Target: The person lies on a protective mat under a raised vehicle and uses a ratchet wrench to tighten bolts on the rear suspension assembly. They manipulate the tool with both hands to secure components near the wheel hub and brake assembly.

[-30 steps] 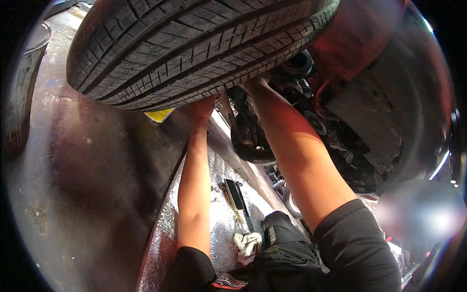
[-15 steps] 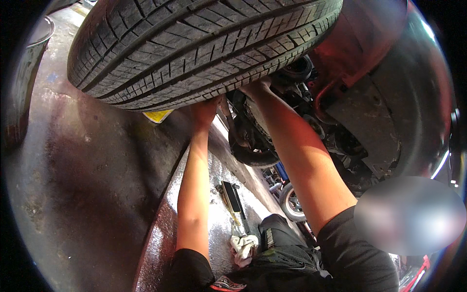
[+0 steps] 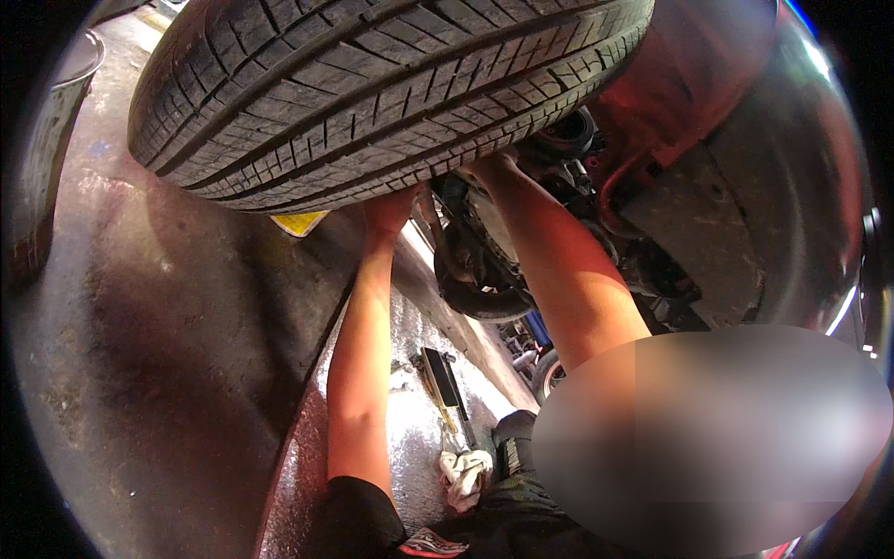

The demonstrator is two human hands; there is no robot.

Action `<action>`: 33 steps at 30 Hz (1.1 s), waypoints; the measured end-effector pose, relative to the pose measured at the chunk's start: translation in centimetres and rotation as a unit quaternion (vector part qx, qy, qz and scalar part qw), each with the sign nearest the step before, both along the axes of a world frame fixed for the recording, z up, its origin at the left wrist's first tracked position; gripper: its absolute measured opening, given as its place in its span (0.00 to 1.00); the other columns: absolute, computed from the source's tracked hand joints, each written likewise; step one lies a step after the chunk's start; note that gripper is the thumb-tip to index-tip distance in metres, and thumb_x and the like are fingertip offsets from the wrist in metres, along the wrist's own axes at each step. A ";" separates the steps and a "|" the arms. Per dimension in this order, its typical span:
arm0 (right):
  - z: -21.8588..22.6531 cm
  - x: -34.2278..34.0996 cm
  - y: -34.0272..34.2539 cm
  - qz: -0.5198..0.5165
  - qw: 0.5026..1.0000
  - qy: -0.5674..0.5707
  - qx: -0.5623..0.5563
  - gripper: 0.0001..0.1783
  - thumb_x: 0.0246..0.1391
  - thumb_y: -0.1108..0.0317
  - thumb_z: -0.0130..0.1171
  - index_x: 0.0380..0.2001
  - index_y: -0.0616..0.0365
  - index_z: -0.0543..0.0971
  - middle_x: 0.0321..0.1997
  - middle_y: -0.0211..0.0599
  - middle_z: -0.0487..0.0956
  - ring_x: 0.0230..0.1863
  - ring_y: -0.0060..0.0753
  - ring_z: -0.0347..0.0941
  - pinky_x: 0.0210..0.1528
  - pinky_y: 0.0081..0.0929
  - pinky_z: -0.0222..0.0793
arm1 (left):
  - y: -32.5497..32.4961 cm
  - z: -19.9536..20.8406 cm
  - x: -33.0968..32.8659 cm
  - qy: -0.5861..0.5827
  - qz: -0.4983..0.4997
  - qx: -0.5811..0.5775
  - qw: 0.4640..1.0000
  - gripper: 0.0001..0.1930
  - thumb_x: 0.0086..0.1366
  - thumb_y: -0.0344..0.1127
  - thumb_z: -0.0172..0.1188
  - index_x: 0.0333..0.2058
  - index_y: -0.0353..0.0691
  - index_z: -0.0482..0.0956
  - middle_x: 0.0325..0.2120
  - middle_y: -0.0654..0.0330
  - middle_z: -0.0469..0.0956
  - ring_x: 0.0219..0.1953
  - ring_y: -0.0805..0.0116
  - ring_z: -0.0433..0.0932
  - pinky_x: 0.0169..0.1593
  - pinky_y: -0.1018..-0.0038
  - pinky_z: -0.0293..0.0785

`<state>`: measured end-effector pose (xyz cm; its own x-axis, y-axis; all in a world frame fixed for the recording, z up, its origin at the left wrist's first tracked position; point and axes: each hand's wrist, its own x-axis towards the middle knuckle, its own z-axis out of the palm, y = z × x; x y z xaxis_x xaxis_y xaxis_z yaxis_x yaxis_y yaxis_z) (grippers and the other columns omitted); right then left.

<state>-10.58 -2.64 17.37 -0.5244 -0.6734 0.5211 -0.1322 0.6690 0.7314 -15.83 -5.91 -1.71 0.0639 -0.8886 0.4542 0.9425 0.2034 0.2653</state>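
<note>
While the car tyre (image 3: 372,93) fills the upper part of the view, its treaded face turned toward the camera, both bare arms reach up to its lower edge. Beneath the tyre, the left hand (image 3: 389,212) presses against the tread, its grip mostly hidden, so whether it is clenched cannot be told. Right of that, at the tyre's lower right edge, the right hand (image 3: 492,168) goes behind the rubber toward the dark suspension parts (image 3: 484,270), its grip also unseen. Far below the tyre, a black flat tool (image 3: 441,377) and a white rag (image 3: 466,473) lie on the wet concrete floor (image 3: 168,373).
</note>
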 end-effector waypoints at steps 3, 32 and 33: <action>1.4 -0.5 0.4 -0.001 0.999 0.014 0.051 0.46 0.54 0.30 0.40 0.71 0.38 0.47 0.75 0.32 0.45 0.73 0.39 0.47 0.66 0.44 0.56 | 0.2 1.0 1.4 -0.004 0.031 -0.016 0.999 0.14 0.54 0.32 0.71 0.36 0.33 0.78 0.29 0.60 0.81 0.26 0.72 0.79 0.29 0.77 0.75; 1.9 -0.7 -1.1 0.052 0.993 -0.069 -0.084 0.39 0.54 0.40 0.44 0.65 0.46 0.55 0.68 0.35 0.56 0.68 0.40 0.53 0.63 0.43 0.57 | -0.2 0.5 -2.7 -0.037 0.024 0.035 0.998 0.18 0.56 0.36 0.70 0.42 0.33 0.78 0.33 0.59 0.82 0.25 0.73 0.80 0.27 0.78 0.77; 2.2 -0.8 -0.9 0.052 0.993 -0.064 -0.085 0.38 0.54 0.40 0.44 0.64 0.46 0.55 0.68 0.36 0.56 0.67 0.40 0.54 0.63 0.43 0.57 | -0.1 0.8 -2.5 -0.046 0.039 0.030 0.998 0.19 0.57 0.38 0.69 0.43 0.33 0.77 0.33 0.58 0.82 0.24 0.72 0.81 0.27 0.77 0.77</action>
<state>-11.38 -3.52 19.54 -0.5267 -0.6353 0.5648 -0.2913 0.7591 0.5822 -18.28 -5.96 -0.95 0.0939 -0.9086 0.4069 0.8960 0.2553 0.3633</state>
